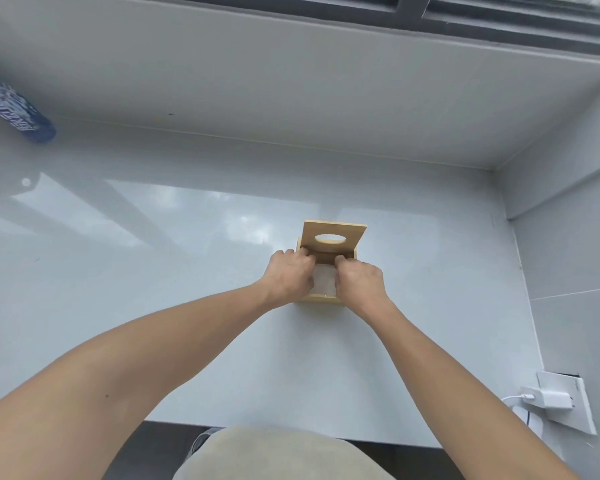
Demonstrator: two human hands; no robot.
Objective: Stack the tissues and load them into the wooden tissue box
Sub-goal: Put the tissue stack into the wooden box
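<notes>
My left hand (290, 273) and right hand (359, 280) reach into the open box (321, 298), fingers curled down onto the tissues (324, 280). I cannot tell whether they grip them. The lid (333, 237) stands raised behind.

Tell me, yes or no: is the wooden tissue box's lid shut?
No, the wooden lid with the oval hole stands raised at the back of the open wooden tissue box.

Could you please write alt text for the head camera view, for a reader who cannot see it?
Both hands, left hand and right hand, reach into an open wooden tissue box on a glossy white table, pressing down on white tissues inside. The box's lid, with an oval slot, stands tilted up behind them. A blue packet lies far left; a white charger sits near right.
</notes>
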